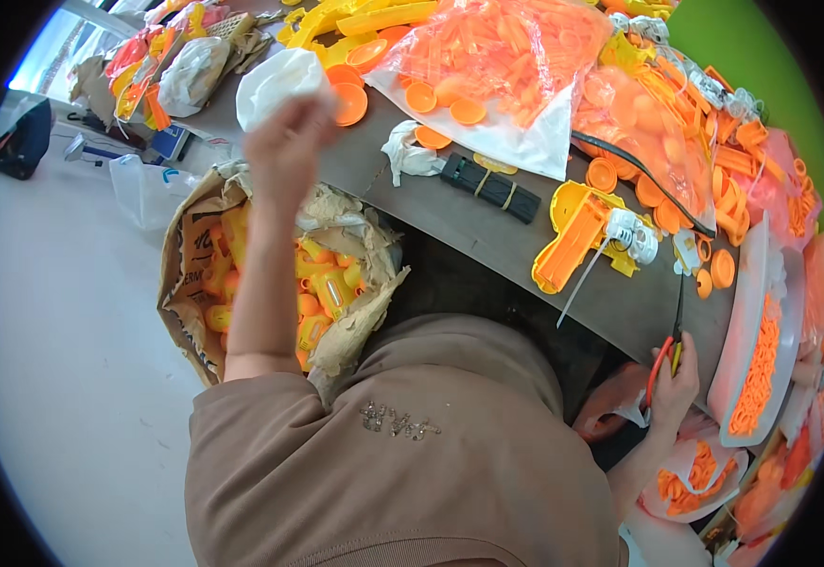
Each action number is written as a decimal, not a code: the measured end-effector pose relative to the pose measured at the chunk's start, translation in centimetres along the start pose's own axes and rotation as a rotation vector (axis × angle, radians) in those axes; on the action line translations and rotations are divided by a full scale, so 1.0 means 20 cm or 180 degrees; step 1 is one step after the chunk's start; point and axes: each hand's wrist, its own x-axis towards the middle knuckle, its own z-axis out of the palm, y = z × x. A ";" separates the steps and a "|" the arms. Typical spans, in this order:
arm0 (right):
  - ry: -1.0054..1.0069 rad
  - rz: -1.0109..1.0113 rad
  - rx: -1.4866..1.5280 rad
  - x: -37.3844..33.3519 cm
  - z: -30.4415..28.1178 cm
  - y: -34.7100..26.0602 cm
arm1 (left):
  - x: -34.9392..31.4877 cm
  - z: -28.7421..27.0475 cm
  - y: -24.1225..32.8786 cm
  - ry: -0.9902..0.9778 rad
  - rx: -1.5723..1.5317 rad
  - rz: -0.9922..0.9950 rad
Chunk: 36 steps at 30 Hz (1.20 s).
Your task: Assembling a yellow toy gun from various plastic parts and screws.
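Note:
My left hand is raised over the table's left end, beside a round white cloth or bag. Motion smears its fingers, so I cannot tell if they hold anything. Low at the right, my right hand is closed around the red and yellow handles of long-nosed pliers, whose dark tips point away toward a small white part. Between the hands, at the table's near edge, lies a yellow plastic shell with an orange piece. A white mechanism with a thin pale strip rests against it.
An open paper sack of yellow and orange plastic pieces stands left of the table. A dark block with bands lies mid-table. Bags of orange parts crowd the back. A white tub of orange pieces stands at right.

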 end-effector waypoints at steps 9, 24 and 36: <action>0.0537 -0.1071 -0.1660 0.24 0.05 -0.11 | 0.39 -0.20 -0.40 0.0435 0.2388 0.1404; 0.0470 -0.1909 -0.0024 0.01 0.42 -0.37 | -0.45 0.84 0.41 -0.3475 -0.0391 0.3155; 0.0910 -0.0271 0.0430 0.49 -0.43 -0.12 | -0.49 1.10 0.49 -0.2986 -0.1158 0.2471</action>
